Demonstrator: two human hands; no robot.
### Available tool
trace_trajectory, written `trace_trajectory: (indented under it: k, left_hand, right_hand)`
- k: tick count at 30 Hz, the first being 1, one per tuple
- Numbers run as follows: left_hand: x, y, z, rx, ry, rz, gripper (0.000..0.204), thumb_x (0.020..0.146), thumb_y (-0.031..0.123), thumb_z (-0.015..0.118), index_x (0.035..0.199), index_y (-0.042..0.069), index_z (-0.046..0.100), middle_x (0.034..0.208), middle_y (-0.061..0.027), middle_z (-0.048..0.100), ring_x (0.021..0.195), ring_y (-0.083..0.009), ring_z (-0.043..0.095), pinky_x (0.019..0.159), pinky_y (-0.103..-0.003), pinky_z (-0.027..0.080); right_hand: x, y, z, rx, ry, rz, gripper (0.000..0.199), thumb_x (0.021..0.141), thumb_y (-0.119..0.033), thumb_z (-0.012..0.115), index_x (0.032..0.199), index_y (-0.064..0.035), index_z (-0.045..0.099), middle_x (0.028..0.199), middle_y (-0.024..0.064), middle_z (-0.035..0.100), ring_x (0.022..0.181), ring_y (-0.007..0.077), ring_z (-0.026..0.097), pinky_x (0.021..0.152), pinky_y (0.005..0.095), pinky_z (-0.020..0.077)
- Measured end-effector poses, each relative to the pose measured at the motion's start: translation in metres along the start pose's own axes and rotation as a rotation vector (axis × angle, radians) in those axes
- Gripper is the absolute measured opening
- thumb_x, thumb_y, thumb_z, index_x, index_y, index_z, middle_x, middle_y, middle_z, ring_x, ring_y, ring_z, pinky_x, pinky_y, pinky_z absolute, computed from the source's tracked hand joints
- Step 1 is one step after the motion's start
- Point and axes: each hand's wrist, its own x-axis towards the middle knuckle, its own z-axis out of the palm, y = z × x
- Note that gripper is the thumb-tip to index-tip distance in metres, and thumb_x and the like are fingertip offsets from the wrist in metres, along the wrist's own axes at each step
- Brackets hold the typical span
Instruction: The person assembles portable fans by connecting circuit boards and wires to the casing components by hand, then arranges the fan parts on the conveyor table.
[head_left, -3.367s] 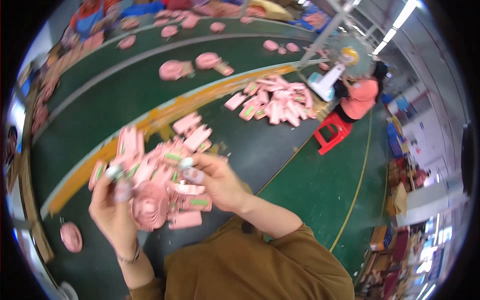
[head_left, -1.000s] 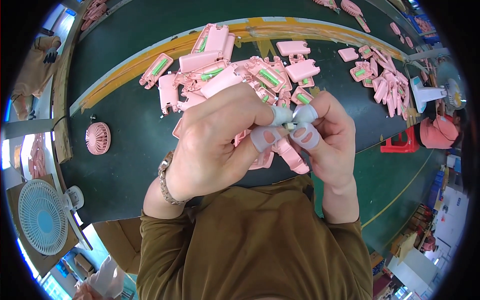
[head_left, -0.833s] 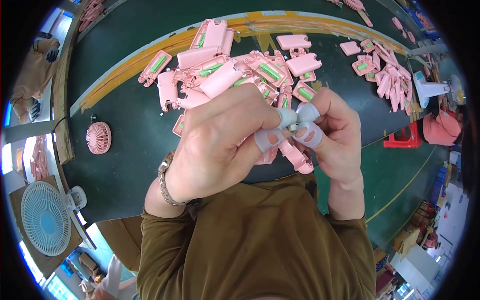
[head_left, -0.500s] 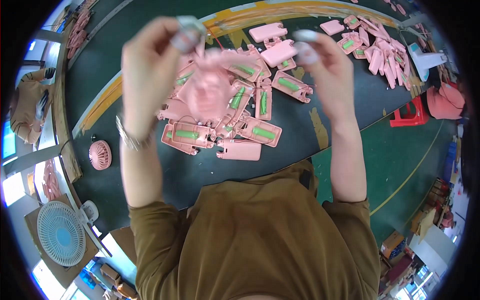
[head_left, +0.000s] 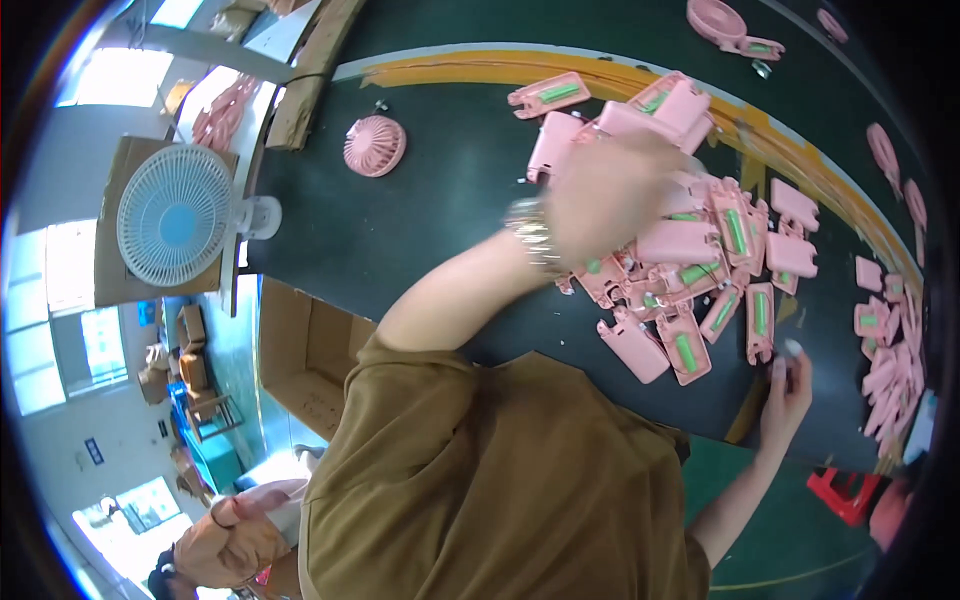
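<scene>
A pile of pink plastic casing halves (head_left: 680,242) lies on the dark table, several with a green cylindrical cell (head_left: 736,231) and thin wires inside. My left hand (head_left: 615,195), wearing a metal bracelet (head_left: 531,236), reaches over the pile. Motion smears its fingers, and whatever is under them is hidden. Near the table's front edge, my right hand (head_left: 788,395) is open with fingers loosely bent and thumb apart. Nothing shows in it, and the closest piece is a casing with a green cell (head_left: 760,322). White covers sit on its fingertips.
A round pink fan head (head_left: 375,147) rests on the table's left part. Another heap of pink parts (head_left: 895,365) lies at the right. Beyond the table stand a white desk fan (head_left: 175,215), a cardboard box (head_left: 305,350) and a red stool (head_left: 845,495). A person (head_left: 235,540) is at lower left.
The view has swung left, so the pile appears farther right. My hands, raised before with a blurred pink thing under the left, are now lower: left over the pile, right by the front edge.
</scene>
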Motion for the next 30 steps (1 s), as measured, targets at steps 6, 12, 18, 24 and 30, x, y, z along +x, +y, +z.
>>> trace_trajectory:
  k: [6, 12, 18, 24, 30]
  left_hand:
    - [-0.079, -0.182, -0.109, 0.323, 0.37, -0.628, 0.031, 0.103, 0.029, 0.082, 0.126, 0.009, 0.087, 0.113, -0.0182, 0.086, 0.108, -0.0392, 0.082, 0.096, -0.051, 0.066]
    - [-0.082, -0.196, -0.121, 0.01, 0.409, -0.667, 0.035, 0.111, 0.028, 0.077, 0.135, 0.004, 0.083, 0.114, -0.015, 0.087, 0.107, -0.0274, 0.081, 0.095, -0.043, 0.065]
    - [-0.085, -0.192, -0.141, -0.331, 0.391, -0.659, 0.039, 0.118, 0.027, 0.073, 0.144, -0.001, 0.08, 0.116, -0.0118, 0.088, 0.105, -0.0155, 0.079, 0.093, -0.034, 0.063]
    - [-0.051, -0.068, -0.139, -0.782, 0.273, -0.355, 0.054, 0.113, 0.016, 0.082, 0.159, -0.009, 0.068, 0.138, -0.0167, 0.082, 0.12, -0.0188, 0.078, 0.101, -0.033, 0.064]
    - [-0.032, 0.061, -0.098, -0.773, -0.053, -0.12, 0.049, 0.121, 0.011, 0.067, 0.163, -0.008, 0.05, 0.144, -0.0256, 0.078, 0.108, -0.0175, 0.078, 0.096, -0.033, 0.064]
  right_hand:
    - [-0.029, -0.042, -0.008, 0.233, -0.029, 0.02, 0.027, 0.119, -0.024, 0.073, 0.134, -0.0007, 0.068, 0.13, 0.0178, 0.073, 0.107, 0.0254, 0.068, 0.091, 0.0344, 0.0511]
    - [-0.007, -0.08, -0.001, 0.449, -0.008, 0.079, 0.031, 0.119, -0.029, 0.075, 0.123, -0.001, 0.064, 0.121, 0.0171, 0.07, 0.091, 0.0215, 0.065, 0.076, 0.0304, 0.0483]
    - [0.0, -0.088, -0.021, 0.656, 0.066, 0.159, 0.038, 0.118, -0.035, 0.077, 0.113, -0.0014, 0.059, 0.112, 0.0163, 0.068, 0.075, 0.0175, 0.063, 0.06, 0.0263, 0.0455]
    - [-0.002, -0.136, -0.019, 0.813, 0.182, 0.177, 0.047, 0.117, -0.04, 0.079, 0.104, -0.0015, 0.055, 0.102, 0.0157, 0.066, 0.06, 0.0135, 0.06, 0.046, 0.0226, 0.0413]
    - [0.034, -0.246, 0.011, 0.934, 0.016, 0.119, 0.024, 0.12, -0.018, 0.069, 0.136, -0.0007, 0.065, 0.107, 0.0104, 0.075, 0.074, 0.0078, 0.067, 0.054, 0.0205, 0.0436]
